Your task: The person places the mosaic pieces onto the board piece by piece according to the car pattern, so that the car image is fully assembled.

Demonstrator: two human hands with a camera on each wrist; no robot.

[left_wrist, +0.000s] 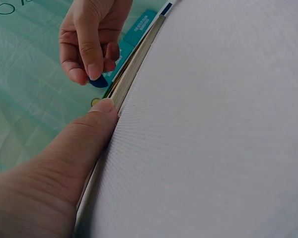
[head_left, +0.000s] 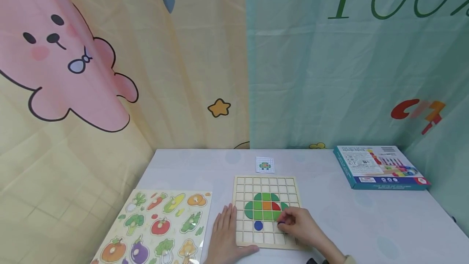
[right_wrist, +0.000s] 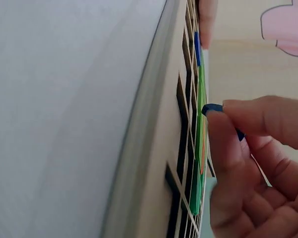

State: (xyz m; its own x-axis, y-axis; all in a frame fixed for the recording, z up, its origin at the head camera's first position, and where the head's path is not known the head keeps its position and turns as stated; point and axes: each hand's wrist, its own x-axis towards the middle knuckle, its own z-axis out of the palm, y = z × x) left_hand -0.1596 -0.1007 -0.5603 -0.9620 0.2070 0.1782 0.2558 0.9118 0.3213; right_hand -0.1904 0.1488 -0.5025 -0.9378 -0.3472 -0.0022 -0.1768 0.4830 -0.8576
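A wooden grid board (head_left: 267, 249) lies on the table, with green, orange and red pieces set in its cells as a car-like shape. One blue round piece (head_left: 258, 225) sits in a cell below the green rows. My right hand (head_left: 298, 224) pinches a second dark blue piece (right_wrist: 213, 107) between thumb and fingertips, close over the lower right cells. Flat along the board's left edge lies my left hand (head_left: 226, 235), its fingers straight. In the left wrist view the left thumb (left_wrist: 84, 136) presses against the board's edge.
Behind the board lies a small picture card (head_left: 265, 165) with a similar car pattern. A vegetable puzzle sheet (head_left: 146, 215) is on the left of the table. At the back right rests a flat box (head_left: 381, 168). Curtains hang behind the table.
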